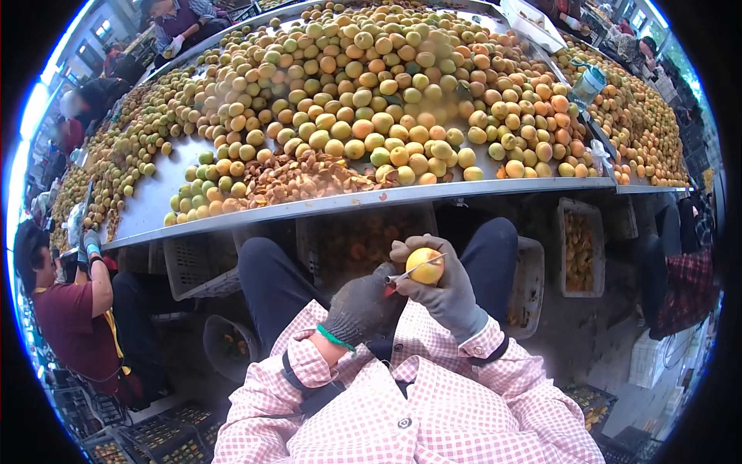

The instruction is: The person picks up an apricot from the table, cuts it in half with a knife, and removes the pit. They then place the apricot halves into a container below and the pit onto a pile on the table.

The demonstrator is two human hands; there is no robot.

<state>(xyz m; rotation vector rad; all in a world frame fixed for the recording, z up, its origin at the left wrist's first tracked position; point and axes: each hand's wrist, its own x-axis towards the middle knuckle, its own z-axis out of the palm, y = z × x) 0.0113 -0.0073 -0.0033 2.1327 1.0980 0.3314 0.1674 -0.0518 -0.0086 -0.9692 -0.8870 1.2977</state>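
Note:
Both my hands wear grey gloves and meet above my lap, just below the table edge. My right hand [446,292] holds a yellow apricot [425,265], its fingers wrapped round the fruit's back and side. My left hand [360,306], with a green cuff at the wrist, is closed on a small knife [391,284] with a red handle. The knife's thin blade lies across the apricot's face. Beyond my hands, a heap of orange-brown pieces [305,179] lies near the edge of the metal table [309,206], beside whole apricots [382,122].
Below the table are a grey crate [197,267], a crate of fruit pieces [580,247] and a round bucket [230,348]. A co-worker in a dark red shirt [73,325] sits at the left. Across the table another person [182,27] works.

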